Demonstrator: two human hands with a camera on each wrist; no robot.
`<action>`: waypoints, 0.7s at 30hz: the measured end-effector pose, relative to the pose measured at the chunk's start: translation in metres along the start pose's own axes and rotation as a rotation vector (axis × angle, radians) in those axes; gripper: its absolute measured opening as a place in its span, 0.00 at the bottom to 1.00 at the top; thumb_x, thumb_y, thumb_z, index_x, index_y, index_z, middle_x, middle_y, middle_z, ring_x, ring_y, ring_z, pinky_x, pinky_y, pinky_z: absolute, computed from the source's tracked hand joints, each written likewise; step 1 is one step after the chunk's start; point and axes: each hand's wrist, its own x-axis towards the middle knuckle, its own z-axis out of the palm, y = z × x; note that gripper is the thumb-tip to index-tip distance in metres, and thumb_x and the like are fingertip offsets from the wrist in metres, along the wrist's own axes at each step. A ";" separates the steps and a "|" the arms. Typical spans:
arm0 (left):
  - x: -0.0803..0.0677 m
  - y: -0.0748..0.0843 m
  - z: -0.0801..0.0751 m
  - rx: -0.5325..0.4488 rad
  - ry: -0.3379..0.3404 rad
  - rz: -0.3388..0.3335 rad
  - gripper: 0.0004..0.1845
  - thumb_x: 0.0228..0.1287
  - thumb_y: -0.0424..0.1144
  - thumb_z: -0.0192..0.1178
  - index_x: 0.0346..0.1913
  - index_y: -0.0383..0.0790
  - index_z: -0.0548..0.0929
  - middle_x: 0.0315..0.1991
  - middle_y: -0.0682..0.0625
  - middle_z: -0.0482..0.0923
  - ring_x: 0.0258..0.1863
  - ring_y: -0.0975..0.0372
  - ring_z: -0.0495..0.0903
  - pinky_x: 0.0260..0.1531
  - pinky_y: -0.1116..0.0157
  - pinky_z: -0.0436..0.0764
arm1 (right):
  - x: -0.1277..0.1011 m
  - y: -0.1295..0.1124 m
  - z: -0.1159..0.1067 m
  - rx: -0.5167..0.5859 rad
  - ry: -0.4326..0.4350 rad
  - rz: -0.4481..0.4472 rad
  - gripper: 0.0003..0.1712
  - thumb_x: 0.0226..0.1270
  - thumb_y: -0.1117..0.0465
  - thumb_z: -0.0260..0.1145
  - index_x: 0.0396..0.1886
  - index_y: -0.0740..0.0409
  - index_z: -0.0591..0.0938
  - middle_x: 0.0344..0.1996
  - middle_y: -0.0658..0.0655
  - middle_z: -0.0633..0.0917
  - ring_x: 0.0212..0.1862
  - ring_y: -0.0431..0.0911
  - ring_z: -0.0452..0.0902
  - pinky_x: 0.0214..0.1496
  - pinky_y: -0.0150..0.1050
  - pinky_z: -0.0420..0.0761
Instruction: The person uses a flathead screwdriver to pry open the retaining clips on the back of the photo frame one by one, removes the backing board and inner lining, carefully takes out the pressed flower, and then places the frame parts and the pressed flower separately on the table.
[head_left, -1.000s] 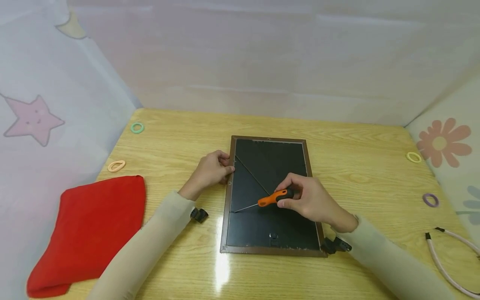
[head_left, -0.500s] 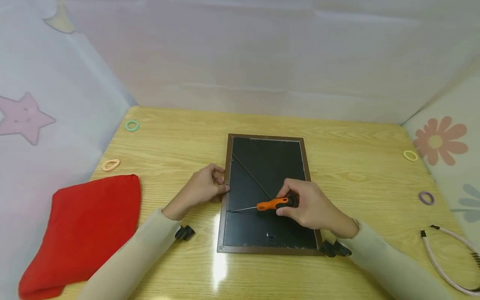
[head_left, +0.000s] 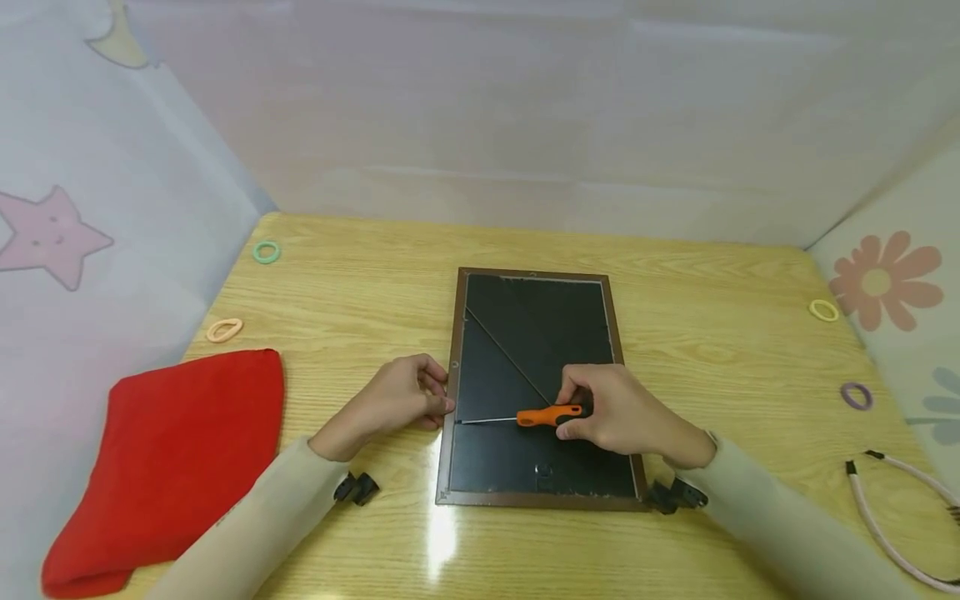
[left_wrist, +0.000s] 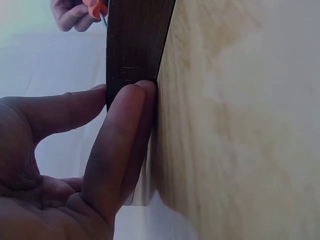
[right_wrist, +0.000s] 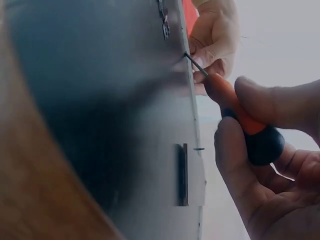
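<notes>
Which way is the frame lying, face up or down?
Face down: the frame has its black backing panel upward, under the screwdriver.

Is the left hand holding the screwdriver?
No, the right hand grips the screwdriver by its orange-and-black handle, while the left hand touches the edge of the frame.

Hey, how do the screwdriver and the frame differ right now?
The frame is much bigger than the screwdriver. The screwdriver has an orange and black handle; the frame is brown with a black back. The frame lies on the table, while the screwdriver slants over it. Both are held: the frame by the left hand, the screwdriver by the right hand.
</notes>
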 end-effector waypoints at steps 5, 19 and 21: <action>0.000 0.001 -0.001 0.002 -0.007 0.003 0.19 0.61 0.29 0.67 0.53 0.30 0.75 0.42 0.40 0.80 0.26 0.58 0.87 0.33 0.60 0.91 | 0.003 -0.005 -0.001 -0.017 -0.016 -0.004 0.18 0.48 0.59 0.84 0.31 0.45 0.79 0.30 0.42 0.86 0.29 0.32 0.76 0.32 0.29 0.77; 0.000 0.000 0.001 -0.024 -0.029 0.006 0.18 0.60 0.29 0.66 0.51 0.30 0.74 0.39 0.40 0.80 0.25 0.56 0.87 0.33 0.59 0.91 | 0.012 -0.023 -0.005 -0.035 0.092 -0.132 0.18 0.48 0.61 0.84 0.33 0.47 0.81 0.34 0.44 0.88 0.34 0.32 0.82 0.37 0.28 0.83; 0.001 0.000 0.000 -0.011 -0.047 0.006 0.16 0.60 0.29 0.66 0.49 0.30 0.74 0.38 0.41 0.81 0.25 0.55 0.87 0.33 0.59 0.91 | 0.017 -0.028 -0.006 -0.033 0.129 -0.168 0.19 0.47 0.60 0.84 0.34 0.47 0.82 0.34 0.45 0.89 0.33 0.32 0.82 0.35 0.28 0.83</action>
